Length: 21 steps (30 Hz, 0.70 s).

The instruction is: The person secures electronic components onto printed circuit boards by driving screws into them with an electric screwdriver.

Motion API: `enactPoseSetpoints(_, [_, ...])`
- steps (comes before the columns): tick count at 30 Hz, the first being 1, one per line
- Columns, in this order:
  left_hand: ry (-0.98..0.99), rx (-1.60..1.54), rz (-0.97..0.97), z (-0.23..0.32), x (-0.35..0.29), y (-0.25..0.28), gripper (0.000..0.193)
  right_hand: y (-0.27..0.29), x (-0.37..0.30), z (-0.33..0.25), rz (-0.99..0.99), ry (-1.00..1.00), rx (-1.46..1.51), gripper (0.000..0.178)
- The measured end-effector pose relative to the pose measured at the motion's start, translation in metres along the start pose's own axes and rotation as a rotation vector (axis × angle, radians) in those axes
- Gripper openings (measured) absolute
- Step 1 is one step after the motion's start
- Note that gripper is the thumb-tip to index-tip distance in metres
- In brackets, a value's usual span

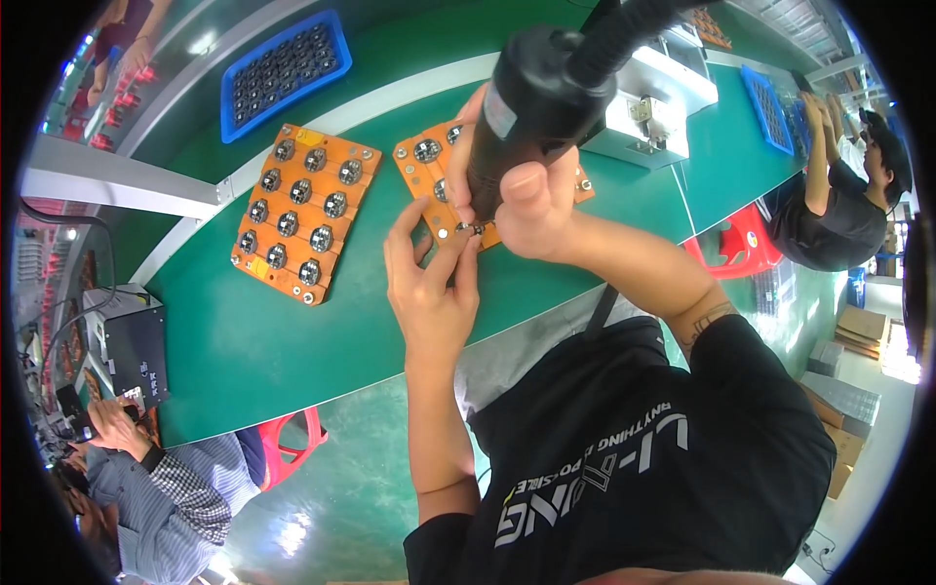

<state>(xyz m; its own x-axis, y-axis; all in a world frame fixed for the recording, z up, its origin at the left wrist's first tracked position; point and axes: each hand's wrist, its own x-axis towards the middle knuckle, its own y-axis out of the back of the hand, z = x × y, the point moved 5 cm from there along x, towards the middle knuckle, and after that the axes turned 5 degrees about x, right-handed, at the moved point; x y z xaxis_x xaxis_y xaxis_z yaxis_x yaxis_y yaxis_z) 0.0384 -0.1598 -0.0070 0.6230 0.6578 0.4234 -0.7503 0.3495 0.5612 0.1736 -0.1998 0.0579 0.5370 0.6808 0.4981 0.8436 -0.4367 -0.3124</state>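
Observation:
My right hand [536,205] is wrapped round a thick black electric screwdriver [522,117], which points down at an orange fixture board [409,168]. Its tip is hidden behind my fingers. My left hand [434,283] is closed, with fingertips pinched on a small round dark part [470,228] at the board's near edge, right below the screwdriver. Other round black-and-silver parts, such as one round part [427,150], sit in this board, partly covered by my hands. To the left lies a second orange fixture board [304,224], holding several similar parts in rows.
A blue tray [226,107] full of round parts stands beyond the left board. A white machine [634,127] is at the back right, and a black box [132,341] at the far left. Co-workers sit left [185,497] and right [829,214] along the green table [253,361].

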Motion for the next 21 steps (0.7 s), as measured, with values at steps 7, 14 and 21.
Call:
enactPoseSetpoints(7, [-0.015, -0.023, -0.002, 0.003, 0.000, 0.000, 0.015, -0.003, 0.006, 0.011, -0.082, -0.083, 0.064, 0.061])
enactPoseSetpoints(14, [-0.029, -0.019, -0.021, 0.007, 0.001, -0.006, 0.014, 0.011, 0.006, 0.006, -0.027, -0.068, 0.106, 0.073])
enactPoseSetpoints(21, [-0.077, 0.014, -0.037, 0.013, 0.003, -0.003, 0.014, 0.107, 0.016, -0.085, 0.273, 0.274, -0.186, 0.060])
